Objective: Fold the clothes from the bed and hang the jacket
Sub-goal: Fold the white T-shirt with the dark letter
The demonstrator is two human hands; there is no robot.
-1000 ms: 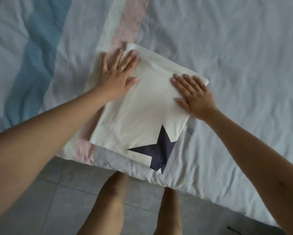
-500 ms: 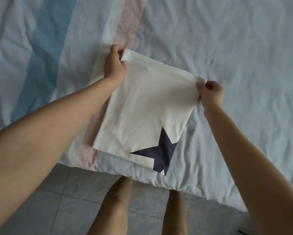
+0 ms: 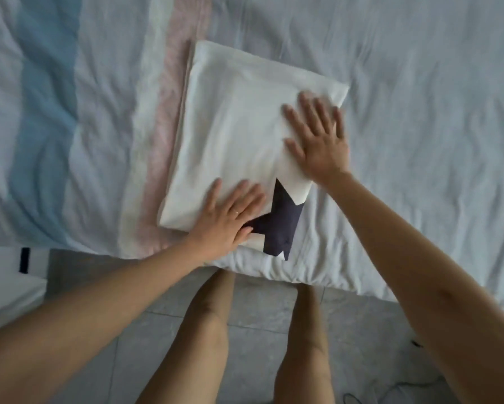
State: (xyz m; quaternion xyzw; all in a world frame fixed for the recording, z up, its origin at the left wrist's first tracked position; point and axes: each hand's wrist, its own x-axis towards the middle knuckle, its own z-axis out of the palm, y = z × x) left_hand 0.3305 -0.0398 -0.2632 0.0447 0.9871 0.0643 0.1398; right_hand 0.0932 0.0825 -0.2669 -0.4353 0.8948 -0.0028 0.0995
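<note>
A cream folded garment with a dark navy star print lies flat on the bed near its front edge. My left hand lies flat on the garment's near corner, fingers straight, partly over the star. My right hand presses flat on the garment's right side, fingers spread. Both hands look slightly blurred. No jacket is in view.
The bedsheet is pale grey with a blue stripe and a pink stripe at the left. A white object with a dark mark sits at the lower left. Grey floor tiles and my legs are below the bed edge.
Half a second ago both hands pinched the garment's far corners. Now they have let go and lie flat on it, the left near the star, the right on the right side.
</note>
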